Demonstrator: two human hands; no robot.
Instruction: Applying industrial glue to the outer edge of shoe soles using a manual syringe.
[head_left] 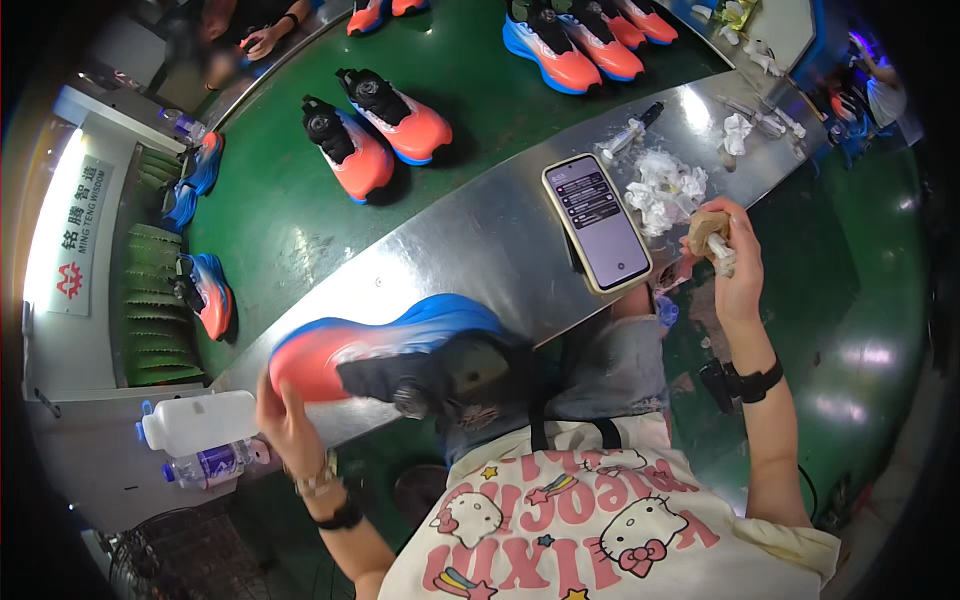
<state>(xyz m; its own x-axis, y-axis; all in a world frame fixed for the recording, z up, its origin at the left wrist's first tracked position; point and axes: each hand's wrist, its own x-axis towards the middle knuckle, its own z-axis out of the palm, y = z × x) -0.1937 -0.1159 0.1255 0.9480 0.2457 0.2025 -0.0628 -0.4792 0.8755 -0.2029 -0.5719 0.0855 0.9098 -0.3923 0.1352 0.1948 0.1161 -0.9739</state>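
My left hand point(287, 420) is closed on the toe end of an orange, white and blue sports shoe point(370, 345) with a black collar. The shoe lies on its side near my lap, toe to the left, slightly blurred. At the right, my right hand point(738, 262) is raised and closed around a tan lump point(708, 230) with a white bit sticking out; I cannot make out its exact kind. Crumpled white tissue point(665, 190) lies on the metal ledge just beyond that hand. A phone point(597, 222) with its screen lit rests on the ledge between the shoe and the tissue.
On the green conveyor belt point(270, 235) stand several similar shoes, among them a pair point(365, 130) ahead. A white plastic bottle point(200, 422) and a clear bottle point(215, 465) lie at the left. A pen-like tool point(632, 132) and tissue scraps point(735, 133) litter the ledge.
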